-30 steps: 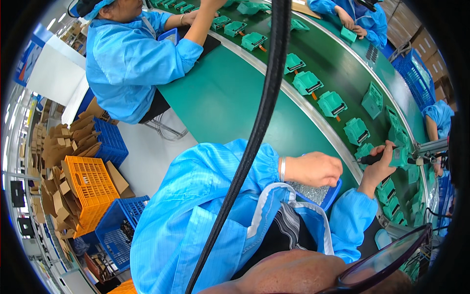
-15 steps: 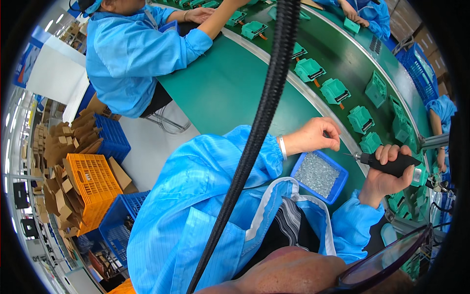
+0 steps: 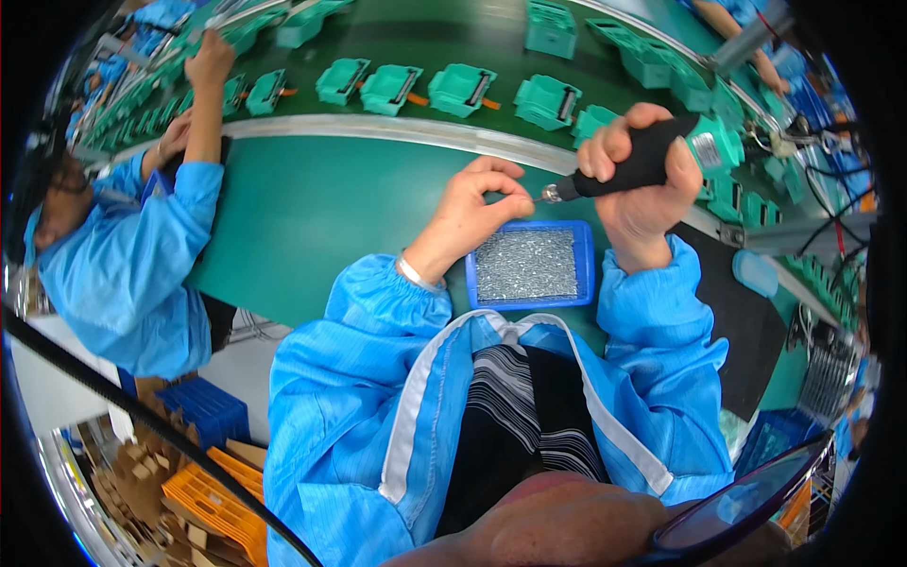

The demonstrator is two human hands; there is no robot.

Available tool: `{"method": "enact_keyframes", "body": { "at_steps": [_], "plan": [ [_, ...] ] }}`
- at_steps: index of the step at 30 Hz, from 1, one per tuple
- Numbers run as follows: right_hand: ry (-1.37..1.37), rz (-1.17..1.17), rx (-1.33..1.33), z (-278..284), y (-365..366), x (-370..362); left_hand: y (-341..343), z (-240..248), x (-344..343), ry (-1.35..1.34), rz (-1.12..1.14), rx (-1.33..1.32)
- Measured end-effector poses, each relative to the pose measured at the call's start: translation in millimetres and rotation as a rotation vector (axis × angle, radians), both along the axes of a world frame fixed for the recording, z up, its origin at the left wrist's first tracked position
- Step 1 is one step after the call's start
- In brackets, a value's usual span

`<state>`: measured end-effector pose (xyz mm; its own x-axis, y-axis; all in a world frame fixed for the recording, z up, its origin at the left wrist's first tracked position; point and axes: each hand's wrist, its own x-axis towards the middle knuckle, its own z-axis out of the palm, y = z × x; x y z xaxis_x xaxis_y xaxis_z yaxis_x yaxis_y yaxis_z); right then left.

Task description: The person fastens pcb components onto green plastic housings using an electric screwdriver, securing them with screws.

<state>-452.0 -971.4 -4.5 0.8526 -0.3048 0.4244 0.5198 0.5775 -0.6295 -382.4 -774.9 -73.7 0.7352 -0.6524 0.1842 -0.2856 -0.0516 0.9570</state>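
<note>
My right hand (image 3: 652, 203) is wrapped round the black grip of a power screwdriver (image 3: 631, 159), whose bit points left. At its tip, thumb and forefinger of my left hand (image 3: 468, 213) are pinched together; whatever sits between them is too small to make out. Just below both hands, a blue tray (image 3: 529, 304) full of small silver screws (image 3: 524, 265) rests on the green worktop (image 3: 312, 198). Beyond the metal rail, a row of green plastic housings (image 3: 461, 90) with black strips and orange tabs stands on the dark green belt.
A co-worker in a blue smock (image 3: 132, 274) sits at the left, one arm reaching over the belt. To the right lie a black mat (image 3: 732, 312) and a light blue case (image 3: 756, 274), near a metal post and cables. An orange crate (image 3: 213, 501) stands lower left.
The view has swung to the right and levelled. My left hand and the screwdriver tip, apart before, now meet above the screw tray. My right hand still grips the screwdriver.
</note>
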Motion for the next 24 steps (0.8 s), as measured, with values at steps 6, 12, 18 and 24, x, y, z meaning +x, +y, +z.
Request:
{"method": "enact_keyframes", "body": {
  "at_steps": [6, 12, 18, 24],
  "plan": [
    [-0.028, -0.014, -0.013, -0.5, -2.5, -6.4, -1.8, -4.8, -7.2, -0.041, -0.047, -0.007],
    [-0.073, -0.002, -0.047, 5.4, -7.3, -10.9, -5.0, 3.4, -9.9, -0.103, -0.057, 0.015],
    [-0.096, 0.008, -0.044, 10.0, -9.5, -11.1, -5.0, -3.9, -7.6, 0.050, -0.186, -0.048],
    [-0.044, -0.117, -0.055, 8.4, -22.5, -7.0, -12.9, 15.4, -18.8, -0.022, -0.059, -0.080]
  ]
}}
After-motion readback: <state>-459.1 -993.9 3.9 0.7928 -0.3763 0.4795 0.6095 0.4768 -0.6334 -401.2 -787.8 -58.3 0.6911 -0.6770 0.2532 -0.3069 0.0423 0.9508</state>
